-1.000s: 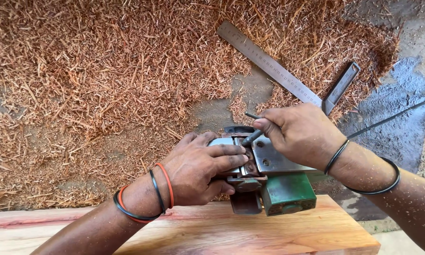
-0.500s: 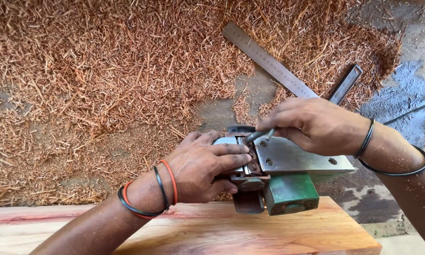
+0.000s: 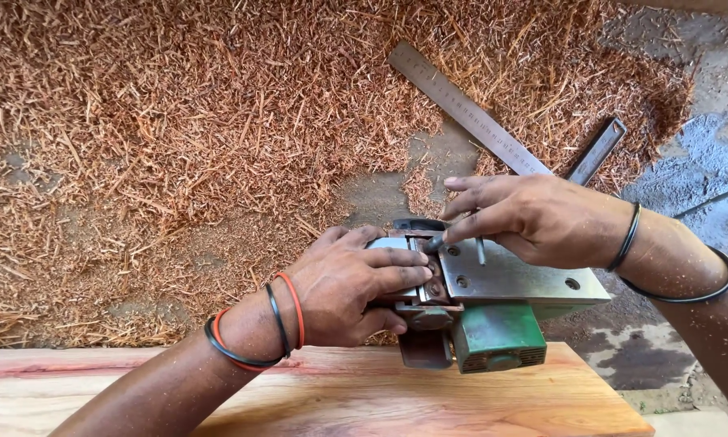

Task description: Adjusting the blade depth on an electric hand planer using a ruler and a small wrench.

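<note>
Fingers of left hand [image 3: 356, 283] curled together, wrapped over front end of electric planer [image 3: 481, 311], fingertips lying across the metal by the cutter slot, thumb tucked under near the drum. Right hand [image 3: 542, 218] above planer's upturned sole plate [image 3: 518, 279]; index finger and thumb pinched on a small thin metal tool [image 3: 479, 249], tip down on the plate near a bolt, other fingers stretched out loosely and slightly spread. Planer lies sole-up, green body toward the camera, resting on the far edge of a reddish wooden plank [image 3: 380, 396]. Behind it, ground covered in wood shavings [image 3: 178, 137]. Steel ruler [image 3: 469, 109] lies diagonally on the shavings, partly under right hand; dark metal bar [image 3: 597, 150] just beside it. Bands on both wrists.
</note>
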